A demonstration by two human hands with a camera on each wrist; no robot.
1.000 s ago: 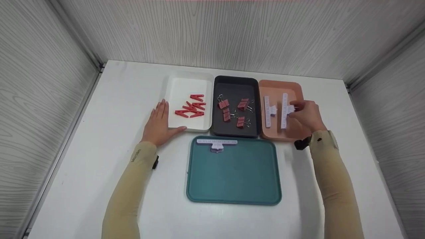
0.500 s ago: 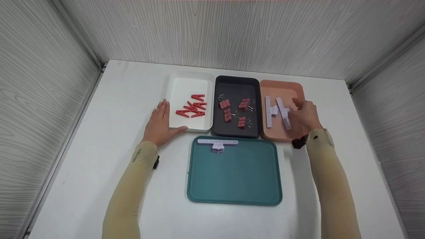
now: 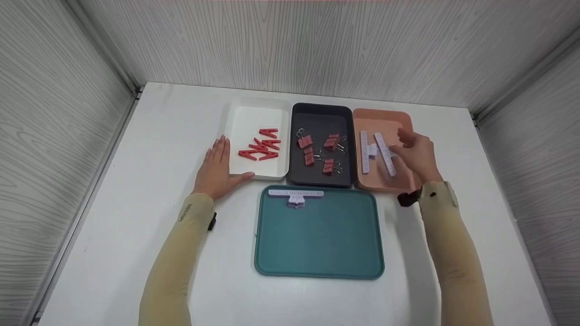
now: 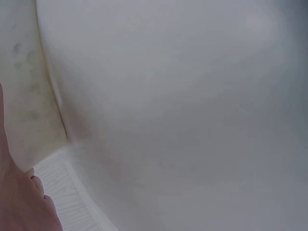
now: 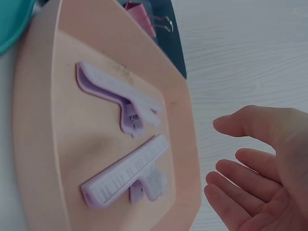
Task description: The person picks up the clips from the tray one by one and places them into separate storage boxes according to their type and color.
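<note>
Two lilac sealing clips lie in the orange tray (image 5: 36, 110). The left clip (image 3: 364, 152) is nearly straight up and down in the head view; the right clip (image 3: 384, 154) lies slanted. My right hand (image 3: 418, 151) is over that tray's right side, beside the slanted clip, its thumb apart from the fingers. In the right wrist view nothing is between the thumb and fingers. My left hand (image 3: 215, 170) rests at the near left corner of the white tray (image 3: 259, 103), fingers along its left side, thumb along its front. Several red clothespins (image 3: 265, 144) lie inside.
A dark tray (image 3: 322, 118) with several red binder clips (image 3: 309, 156) stands between the white and orange trays. In front is a teal tray (image 3: 319, 240) with another lilac sealing clip (image 3: 296, 194) near its back edge. Grey wood-grain panels (image 3: 308, 45) enclose the table.
My right hand has let go of the right lilac sealing clip, which now lies slanted in the orange tray. Thumb and fingers have spread apart. The left hand has stayed in place.
</note>
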